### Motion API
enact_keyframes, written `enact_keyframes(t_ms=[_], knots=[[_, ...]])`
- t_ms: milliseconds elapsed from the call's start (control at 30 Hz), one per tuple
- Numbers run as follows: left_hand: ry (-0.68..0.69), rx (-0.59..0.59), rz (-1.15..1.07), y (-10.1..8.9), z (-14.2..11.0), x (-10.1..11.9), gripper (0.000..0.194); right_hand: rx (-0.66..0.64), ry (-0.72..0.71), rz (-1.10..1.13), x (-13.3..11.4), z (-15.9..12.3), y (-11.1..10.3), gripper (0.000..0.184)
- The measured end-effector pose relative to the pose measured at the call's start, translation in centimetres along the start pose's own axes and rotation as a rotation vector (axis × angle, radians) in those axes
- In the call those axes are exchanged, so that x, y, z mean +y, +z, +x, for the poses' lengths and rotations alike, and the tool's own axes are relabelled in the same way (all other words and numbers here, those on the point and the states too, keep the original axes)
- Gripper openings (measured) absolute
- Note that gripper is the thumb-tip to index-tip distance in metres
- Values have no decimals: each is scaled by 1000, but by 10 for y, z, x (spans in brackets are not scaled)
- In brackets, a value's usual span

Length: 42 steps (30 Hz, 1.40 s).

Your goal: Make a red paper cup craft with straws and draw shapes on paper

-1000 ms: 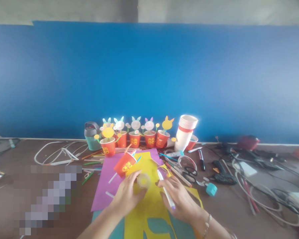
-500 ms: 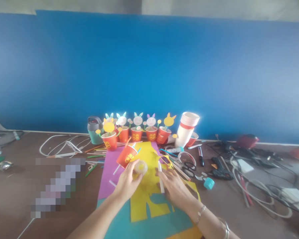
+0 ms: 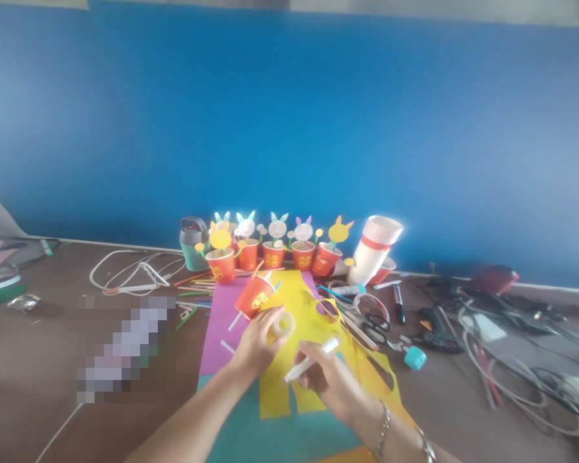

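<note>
My left hand is closed around a small clear round object, through which yellow shows; whether it is a tape roll or a little cup I cannot tell. It is held at the yellow paper. My right hand grips a white marker slantwise like a pen, its lower end pointing left over the yellow sheet. Just beyond my left hand a red paper cup with straws stuck in it lies tilted on purple paper. Teal paper lies beneath the yellow one.
Several red cups with paper animal heads line the back by the blue wall. A stack of white cups leans near them. To the right lie scissors, a glue gun and cables. A teal bottle stands back left.
My right hand has picked up the white marker from the yellow paper and turned it into a pen grip. My left hand still holds the clear round object. The view has shifted slightly.
</note>
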<state>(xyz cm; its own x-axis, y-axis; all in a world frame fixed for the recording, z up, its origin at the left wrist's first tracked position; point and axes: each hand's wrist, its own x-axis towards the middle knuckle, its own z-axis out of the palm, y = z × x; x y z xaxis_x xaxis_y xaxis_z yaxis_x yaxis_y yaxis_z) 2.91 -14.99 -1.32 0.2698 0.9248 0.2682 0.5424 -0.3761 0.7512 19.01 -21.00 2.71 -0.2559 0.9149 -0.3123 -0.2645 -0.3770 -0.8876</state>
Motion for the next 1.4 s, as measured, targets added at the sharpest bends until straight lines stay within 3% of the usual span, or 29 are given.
enact_keyframes(t_ms=[100, 267, 433, 533, 800, 1400], knots=[[16, -44, 27, -3, -1, -1, 63, 71, -10, -19, 10, 10, -5, 34], [150, -275, 55, -20, -3, 1, 51, 35, -60, -87, 10, 7, -9, 32], [152, -409, 227, -27, -1, 8, 50, -12, -146, -290, 10, 0, -6, 36], [155, -430, 253, -27, 0, 11, 51, -66, -148, -452, 14, -1, -5, 42], [134, -490, 203, -33, -1, 9, 65, -35, -170, -684, 18, 2, -6, 32], [154, -477, 172, -32, 0, 4, 59, -47, -154, -721, 20, 0, -3, 26]])
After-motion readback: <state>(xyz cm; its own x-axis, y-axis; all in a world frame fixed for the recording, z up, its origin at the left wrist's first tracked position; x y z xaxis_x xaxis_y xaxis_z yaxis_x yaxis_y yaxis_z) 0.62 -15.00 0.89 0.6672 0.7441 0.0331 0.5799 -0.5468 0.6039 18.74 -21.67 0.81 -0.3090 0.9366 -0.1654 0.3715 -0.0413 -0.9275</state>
